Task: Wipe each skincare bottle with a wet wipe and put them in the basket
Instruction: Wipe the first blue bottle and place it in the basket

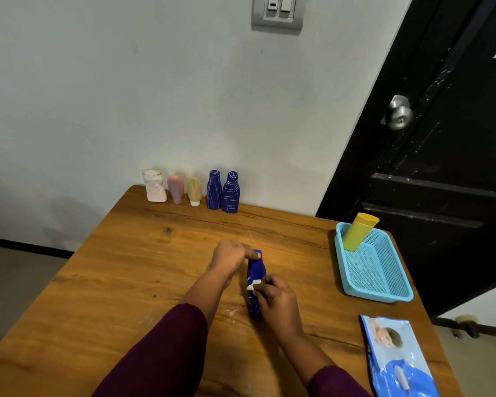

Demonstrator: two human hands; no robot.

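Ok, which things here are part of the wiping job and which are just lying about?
Part of the job:
left hand, right hand, dark blue plastic bottle being held, small white wet wipe, five bottles lined up by the wall, light blue mesh basket, yellow bottle in it, blue wet-wipe packet.

Just there:
grey wall switch, black door, metal doorknob.

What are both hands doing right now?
Left hand: closed on the top of the blue bottle.
Right hand: closed, pressing a white wet wipe against that bottle.
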